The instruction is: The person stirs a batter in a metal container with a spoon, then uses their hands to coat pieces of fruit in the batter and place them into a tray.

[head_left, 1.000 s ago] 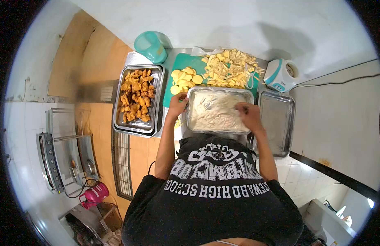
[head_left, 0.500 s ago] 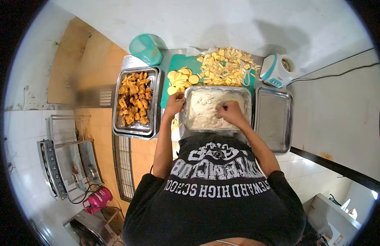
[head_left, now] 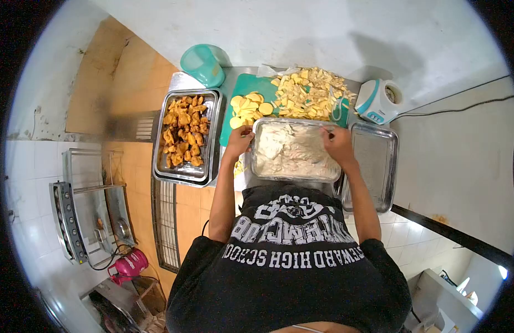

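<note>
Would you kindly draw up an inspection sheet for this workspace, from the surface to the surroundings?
Surface: metal table, mostly covered.
Main things: pale mixture in the middle tray.
Clutter: yellow slices on the green board; brown pieces in the left tray; teal jug; right tray.
Hands: left hand at the middle tray's left edge; right hand over its right side, contact with the mixture unclear.
Cables: dark cable beside the white-and-teal appliance.
Surroundings: pale wall behind; pink cylinder at lower left.
</note>
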The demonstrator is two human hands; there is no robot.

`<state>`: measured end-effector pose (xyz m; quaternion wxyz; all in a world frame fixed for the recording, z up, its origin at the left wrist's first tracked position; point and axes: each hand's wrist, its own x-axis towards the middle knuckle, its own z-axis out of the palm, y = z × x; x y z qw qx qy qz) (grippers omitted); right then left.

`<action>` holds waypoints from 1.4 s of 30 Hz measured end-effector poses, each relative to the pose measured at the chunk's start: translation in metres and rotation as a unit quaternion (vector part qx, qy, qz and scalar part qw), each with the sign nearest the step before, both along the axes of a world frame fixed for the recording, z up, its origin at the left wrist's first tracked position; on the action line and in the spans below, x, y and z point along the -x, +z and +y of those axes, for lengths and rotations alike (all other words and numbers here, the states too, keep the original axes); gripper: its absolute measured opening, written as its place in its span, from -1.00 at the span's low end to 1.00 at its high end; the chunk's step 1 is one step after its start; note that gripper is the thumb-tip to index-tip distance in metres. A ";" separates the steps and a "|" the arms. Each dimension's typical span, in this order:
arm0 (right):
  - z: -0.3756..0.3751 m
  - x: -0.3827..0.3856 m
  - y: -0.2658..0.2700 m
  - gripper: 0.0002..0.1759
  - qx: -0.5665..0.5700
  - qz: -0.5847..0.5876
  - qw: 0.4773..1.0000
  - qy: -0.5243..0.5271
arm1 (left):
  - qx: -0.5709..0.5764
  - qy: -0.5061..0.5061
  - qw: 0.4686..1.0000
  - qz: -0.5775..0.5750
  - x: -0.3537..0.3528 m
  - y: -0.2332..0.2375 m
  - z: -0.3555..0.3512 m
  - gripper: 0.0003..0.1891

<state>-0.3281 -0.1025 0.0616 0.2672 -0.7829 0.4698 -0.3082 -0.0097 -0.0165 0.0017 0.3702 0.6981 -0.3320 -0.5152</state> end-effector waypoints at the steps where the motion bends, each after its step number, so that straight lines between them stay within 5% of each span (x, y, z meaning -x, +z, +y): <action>1: 0.001 0.017 0.005 -0.64 -0.003 0.000 1.000 -0.002 | -0.007 -0.010 1.000 -0.004 0.000 0.002 0.000 -0.67; 3: 0.006 0.047 0.013 -0.63 -0.009 0.001 1.000 -0.009 | -0.009 -0.012 1.000 -0.002 0.001 0.005 0.000 -0.66; 5: 0.014 0.068 0.024 -0.64 -0.136 0.088 0.987 -0.020 | -0.011 0.004 1.000 0.009 0.002 0.008 -0.001 -0.72; 10: 0.033 0.077 0.027 -0.72 -0.119 0.174 0.977 0.030 | -0.034 0.003 0.999 0.009 0.002 0.010 -0.002 -0.72; 12: 0.038 0.062 0.027 -0.81 -0.057 0.329 0.942 0.038 | -0.022 -0.002 1.000 0.005 0.002 0.010 -0.001 -0.72; 21: 0.051 -0.039 -0.015 -0.77 -0.097 0.194 0.964 0.154 | -0.002 -0.010 1.000 -0.001 0.002 0.007 -0.001 -0.67; 24: 0.041 -0.043 -0.009 -0.78 -0.025 0.168 0.973 0.154 | 0.002 -0.003 1.000 -0.006 0.001 0.001 0.001 -0.68; 32: 0.003 0.051 0.052 -0.79 0.016 0.352 0.934 0.063 | -0.008 0.004 1.000 -0.011 0.000 -0.004 -0.001 -0.68; 36: 0.005 0.045 -0.005 -0.81 0.011 0.327 0.944 0.036 | -0.006 -0.008 1.000 0.002 0.001 0.005 -0.003 -0.68; 38: 0.014 0.016 -0.026 -0.91 0.015 0.204 0.979 0.022 | 0.006 -0.007 1.000 -0.005 0.002 0.005 -0.001 -0.68; 42: 0.026 -0.047 -0.055 -0.93 0.066 0.116 0.983 0.127 | -0.009 -0.012 1.000 -0.012 0.001 0.005 -0.003 -0.66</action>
